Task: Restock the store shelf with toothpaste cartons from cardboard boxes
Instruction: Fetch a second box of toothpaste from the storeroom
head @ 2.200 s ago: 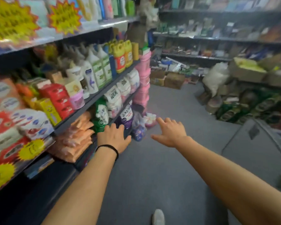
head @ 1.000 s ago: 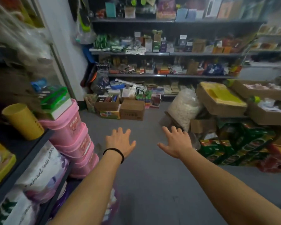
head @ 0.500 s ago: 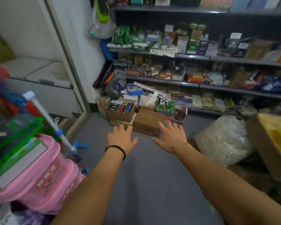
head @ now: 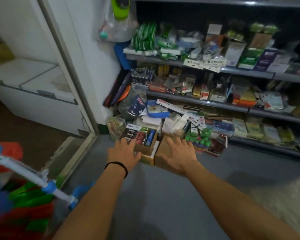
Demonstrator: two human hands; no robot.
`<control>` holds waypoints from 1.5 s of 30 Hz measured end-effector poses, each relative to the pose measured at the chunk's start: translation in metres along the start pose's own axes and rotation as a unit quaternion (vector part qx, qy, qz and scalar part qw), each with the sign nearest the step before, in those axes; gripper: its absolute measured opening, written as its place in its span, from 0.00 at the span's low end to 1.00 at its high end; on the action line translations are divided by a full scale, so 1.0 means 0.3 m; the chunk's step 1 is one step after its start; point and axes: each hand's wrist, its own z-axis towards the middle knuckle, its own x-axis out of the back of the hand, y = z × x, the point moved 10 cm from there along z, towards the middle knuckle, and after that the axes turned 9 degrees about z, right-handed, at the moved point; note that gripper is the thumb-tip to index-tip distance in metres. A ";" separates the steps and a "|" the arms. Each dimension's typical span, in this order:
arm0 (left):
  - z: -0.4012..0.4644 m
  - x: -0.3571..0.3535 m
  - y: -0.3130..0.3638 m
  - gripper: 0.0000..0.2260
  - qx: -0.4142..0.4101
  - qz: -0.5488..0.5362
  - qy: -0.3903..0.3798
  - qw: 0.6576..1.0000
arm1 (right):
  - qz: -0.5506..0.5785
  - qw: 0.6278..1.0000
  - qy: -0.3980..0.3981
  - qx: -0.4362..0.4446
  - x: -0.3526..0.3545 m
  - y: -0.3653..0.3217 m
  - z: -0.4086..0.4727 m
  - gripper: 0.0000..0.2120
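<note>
Two cardboard boxes stand on the grey floor against the bottom of a shelf unit. The left box (head: 146, 149) is open and holds upright cartons (head: 133, 134) in black, red and blue. The right box (head: 163, 148) is closed and plain brown. My left hand (head: 122, 152), with a black band at the wrist, is stretched out in front of the open box, fingers spread, holding nothing. My right hand (head: 177, 153) reaches over the closed box with fingers spread and empty. Whether either hand touches a box I cannot tell.
A grey shelf unit (head: 215, 101) crowded with small goods fills the right and back. Loose packets and green-capped items (head: 198, 135) are piled beside the boxes. A white doorframe (head: 71, 75) stands left. Brooms and a mop handle (head: 33, 177) lean at lower left.
I have walked down the aisle away from the side shelf to the far shelves. Both outstretched empty hands now sit right in front of the two boxes, which loom larger.
</note>
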 end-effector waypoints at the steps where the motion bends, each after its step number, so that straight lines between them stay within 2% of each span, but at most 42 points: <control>1: 0.086 0.004 -0.035 0.24 0.001 0.000 -0.003 1.000 | 0.004 1.000 0.002 0.000 0.011 -0.017 0.089 0.33; 9: 0.719 -0.056 -0.204 0.23 -0.019 0.010 -0.018 1.000 | 0.033 0.999 -0.025 -0.017 -0.059 -0.074 0.730 0.34; 17: 1.362 -0.281 -0.294 0.21 -0.024 0.009 -0.065 0.998 | 0.057 0.994 -0.072 -0.053 -0.267 -0.044 1.360 0.34; 25: 1.800 -0.652 -0.288 0.20 -0.046 -0.031 -0.144 0.988 | 0.133 0.972 -0.092 -0.171 -0.577 0.097 1.678 0.32; 32: 2.212 -1.112 -0.330 0.17 -0.042 -0.062 -0.134 0.988 | 0.263 0.897 -0.081 -0.345 -1.076 0.247 1.866 0.32; 36: 2.327 -1.451 -0.338 0.22 -0.030 -0.043 -0.206 0.977 | 0.311 0.848 -0.056 -0.427 -1.359 0.322 1.883 0.31; 40: 2.369 -1.663 -0.344 0.23 0.035 -0.116 -0.227 0.966 | 0.365 0.803 -0.015 -0.471 -1.546 0.392 1.911 0.37; 43: 2.355 -1.771 -0.359 0.22 0.121 -0.246 -0.245 0.930 | 0.440 0.748 0.005 -0.497 -1.678 0.419 1.941 0.46; 45: 2.350 -1.852 -0.365 0.23 0.166 -0.341 -0.253 0.890 | 0.488 0.714 0.036 -0.501 -1.747 0.437 1.951 0.40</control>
